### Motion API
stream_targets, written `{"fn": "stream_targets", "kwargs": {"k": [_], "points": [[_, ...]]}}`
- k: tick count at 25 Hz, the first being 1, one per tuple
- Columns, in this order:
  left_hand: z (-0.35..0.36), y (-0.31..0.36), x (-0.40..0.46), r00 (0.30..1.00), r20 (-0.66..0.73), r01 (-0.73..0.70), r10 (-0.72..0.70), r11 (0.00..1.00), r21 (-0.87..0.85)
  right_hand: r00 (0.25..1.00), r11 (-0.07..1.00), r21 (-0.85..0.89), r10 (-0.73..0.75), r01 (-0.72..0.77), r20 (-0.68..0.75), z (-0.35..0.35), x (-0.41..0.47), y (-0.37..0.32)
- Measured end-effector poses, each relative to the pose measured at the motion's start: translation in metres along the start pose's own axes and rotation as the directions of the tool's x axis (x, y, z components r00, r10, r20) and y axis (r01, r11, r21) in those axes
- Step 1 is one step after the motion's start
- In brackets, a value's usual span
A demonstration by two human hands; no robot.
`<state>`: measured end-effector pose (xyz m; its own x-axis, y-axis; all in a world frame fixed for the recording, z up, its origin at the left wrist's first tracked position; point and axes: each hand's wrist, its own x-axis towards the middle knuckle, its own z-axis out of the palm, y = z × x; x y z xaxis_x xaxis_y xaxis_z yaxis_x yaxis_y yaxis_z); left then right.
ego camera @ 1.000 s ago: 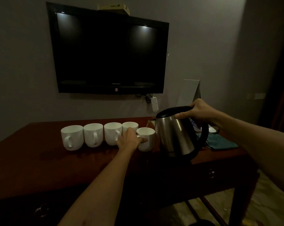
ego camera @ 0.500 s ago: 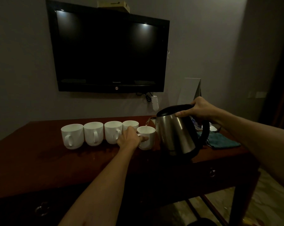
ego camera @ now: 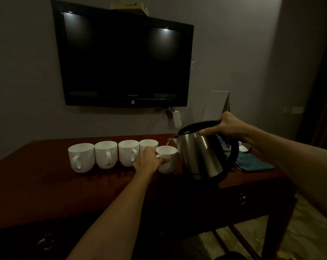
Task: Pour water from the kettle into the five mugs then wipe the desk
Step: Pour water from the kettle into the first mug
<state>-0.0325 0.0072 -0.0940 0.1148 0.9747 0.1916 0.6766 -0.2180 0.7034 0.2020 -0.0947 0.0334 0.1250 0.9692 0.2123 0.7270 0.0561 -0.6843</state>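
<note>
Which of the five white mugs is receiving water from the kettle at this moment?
The rightmost mug, set slightly forward of the row. The left hand holds it, and the kettle, tilted by the right hand, pours a thin stream into it. Nothing touches the other four.

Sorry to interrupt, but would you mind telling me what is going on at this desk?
A person is pouring water into mugs. The right hand grips the tilted kettle by its handle, and a thin stream falls into the rightmost mug, which the left hand holds. Four more white mugs stand in a row to its left on the desk. A teal cloth lies behind the kettle.
</note>
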Motion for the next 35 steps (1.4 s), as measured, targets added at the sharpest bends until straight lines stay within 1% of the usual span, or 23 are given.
{"fn": "stream_targets", "kwargs": {"k": [5, 17, 25, 30, 35], "points": [[-0.001, -0.001, 0.000, 1.000, 0.007, 0.001, -0.001, 1.000, -0.006, 1.000, 1.000, 0.004, 0.008, -0.008, 0.015, 0.000, 0.000, -0.002], [-0.001, -0.001, 0.000, 1.000, 0.028, -0.013, 0.013, 1.000, -0.003, 1.000, 0.999, -0.014, 0.029, -0.029, -0.002, -0.001, 0.001, -0.002], [0.002, -0.003, 0.004, 1.000, 0.012, 0.002, -0.002, 1.000, -0.007, 1.000, 0.999, -0.023, 0.027, -0.027, -0.011, 0.000, -0.002, -0.005], [0.002, -0.003, 0.002, 1.000, 0.029, 0.009, -0.009, 1.000, -0.021, 0.999, 0.999, -0.028, 0.036, -0.036, 0.007, 0.001, -0.003, -0.010], [0.001, -0.002, 0.001, 1.000, 0.013, 0.002, -0.002, 1.000, -0.016, 1.000, 0.999, -0.028, 0.022, -0.021, 0.023, 0.002, -0.003, -0.013]]}}
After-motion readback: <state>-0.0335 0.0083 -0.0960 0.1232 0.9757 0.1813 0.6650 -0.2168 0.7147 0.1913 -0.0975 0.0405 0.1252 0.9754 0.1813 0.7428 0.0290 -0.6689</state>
